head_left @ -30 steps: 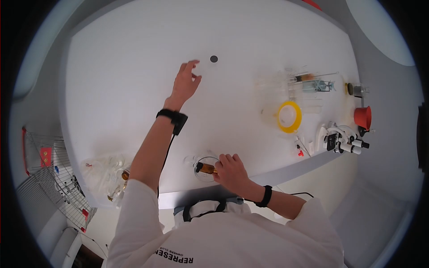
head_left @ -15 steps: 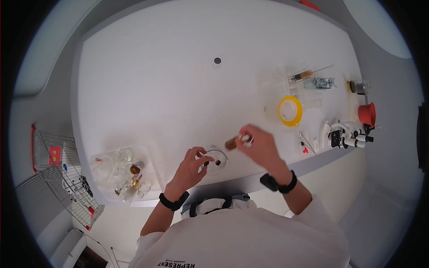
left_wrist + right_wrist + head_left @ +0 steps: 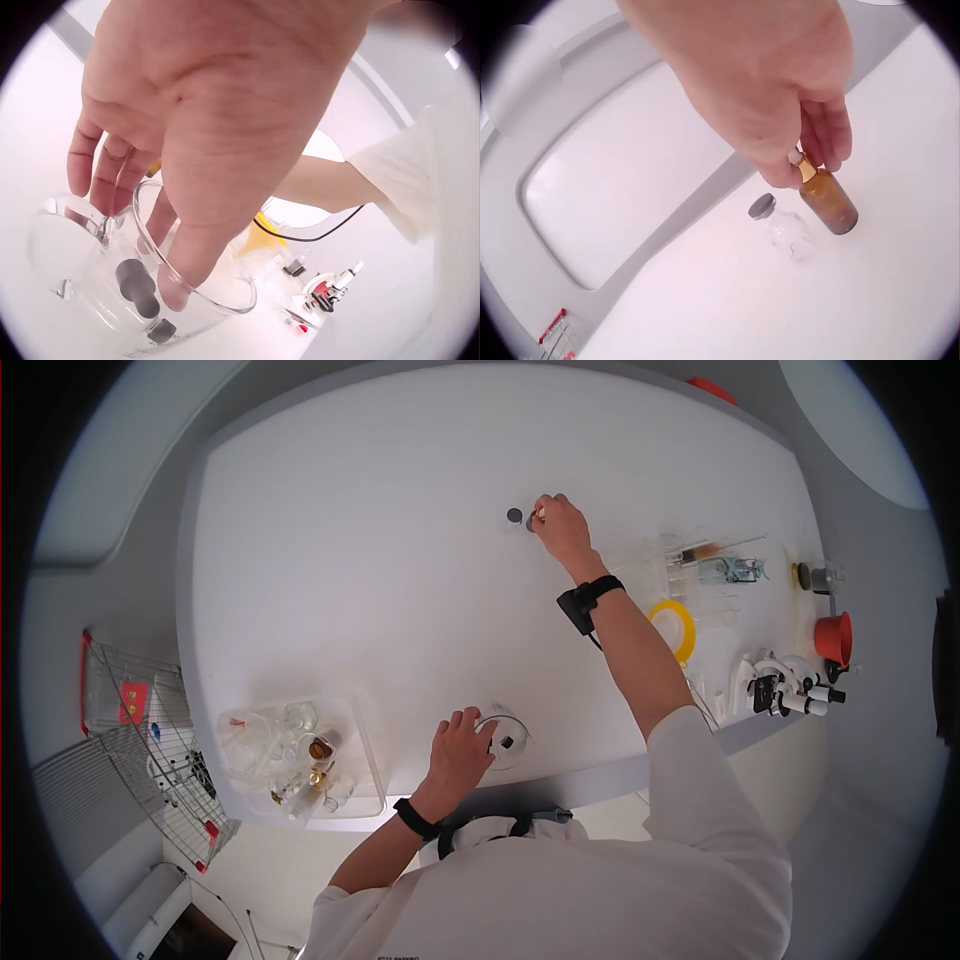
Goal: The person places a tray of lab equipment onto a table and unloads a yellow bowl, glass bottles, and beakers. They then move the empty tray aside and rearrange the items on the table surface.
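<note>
My right hand (image 3: 565, 532) is far out over the white table, pinching an amber dropper bottle (image 3: 831, 204) by its gold collar and pale top. Beside it, a small gap apart, stands a clear glass bottle (image 3: 787, 232) with a grey stopper (image 3: 762, 205). Close to the near edge, my left hand (image 3: 460, 758) is at a clear glass beaker (image 3: 97, 300) with a handle. Its thumb and one finger reach down inside the rim; the other fingers hang outside near the handle. Dark stopper-like pieces (image 3: 136, 287) lie in the beaker, below the fingertips.
A clear tray (image 3: 378, 765) of glassware stands at the near left. On the right are a yellow-rimmed funnel (image 3: 688, 630), glassware with a brown-filled tube (image 3: 700, 552), a red cup (image 3: 833, 639) and a microscope (image 3: 775, 685). A wire cart (image 3: 150, 760) is off the table's left side.
My left hand came back from near the grey-stoppered bottle to the beaker. My right hand carried the amber bottle from the beaker out to beside the clear bottle.
</note>
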Demonstrator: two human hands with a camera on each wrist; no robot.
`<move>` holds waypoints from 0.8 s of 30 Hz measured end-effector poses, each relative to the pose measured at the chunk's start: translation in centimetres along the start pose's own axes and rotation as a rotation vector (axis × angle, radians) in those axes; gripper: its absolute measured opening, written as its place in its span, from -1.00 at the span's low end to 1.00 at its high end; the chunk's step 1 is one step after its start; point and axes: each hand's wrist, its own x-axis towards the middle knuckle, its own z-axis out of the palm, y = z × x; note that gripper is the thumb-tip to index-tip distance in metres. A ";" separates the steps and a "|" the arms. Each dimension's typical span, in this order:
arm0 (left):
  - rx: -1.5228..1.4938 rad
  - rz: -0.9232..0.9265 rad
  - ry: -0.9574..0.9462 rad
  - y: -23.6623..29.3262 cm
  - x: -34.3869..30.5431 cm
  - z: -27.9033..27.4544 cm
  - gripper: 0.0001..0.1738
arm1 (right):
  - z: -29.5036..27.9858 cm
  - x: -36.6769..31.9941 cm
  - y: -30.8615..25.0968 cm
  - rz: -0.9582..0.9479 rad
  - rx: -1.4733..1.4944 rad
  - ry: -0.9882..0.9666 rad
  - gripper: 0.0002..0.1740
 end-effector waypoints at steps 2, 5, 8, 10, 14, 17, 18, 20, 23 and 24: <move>-0.013 -0.019 0.002 0.0 -0.1 0.2 -0.41 | 0.6 -0.1 0.1 -0.007 -0.022 -0.009 -0.78; 0.013 -0.012 0.038 -0.2 -0.1 0.8 -0.45 | -0.7 -1.5 -1.0 -0.008 -0.001 0.098 -0.64; 0.011 -0.037 0.012 -0.1 -0.1 1.4 -0.50 | -3.4 -5.1 -2.7 0.002 0.079 0.242 -0.55; 0.047 -0.097 0.003 -0.3 -0.4 2.1 -0.57 | -5.6 -9.5 -4.6 -0.012 0.283 0.192 -0.60; 0.078 -0.073 0.053 -0.8 -0.8 2.1 -0.70 | -7.3 -21.8 -8.1 -0.124 0.485 -0.103 -0.74; 0.204 -0.053 0.000 -0.1 -0.2 1.1 -0.73 | -8.2 -29.3 -10.7 -0.197 0.476 -0.255 -0.78; 0.271 -0.052 -0.005 -0.1 -0.1 1.3 -0.72 | -8.2 -31.4 -11.3 -0.244 0.395 -0.300 -0.77; 0.342 -0.044 0.001 0.1 0.2 2.1 -0.70 | -7.6 -33.7 -11.9 -0.293 0.309 -0.332 -0.75; 0.365 -0.077 0.028 -0.3 0.9 3.1 -0.68 | -6.7 -34.5 -12.5 -0.236 0.066 -0.359 -0.69; 0.361 -0.085 0.046 -0.2 0.9 3.2 -0.70 | -6.6 -34.3 -12.7 -0.239 0.052 -0.330 -0.67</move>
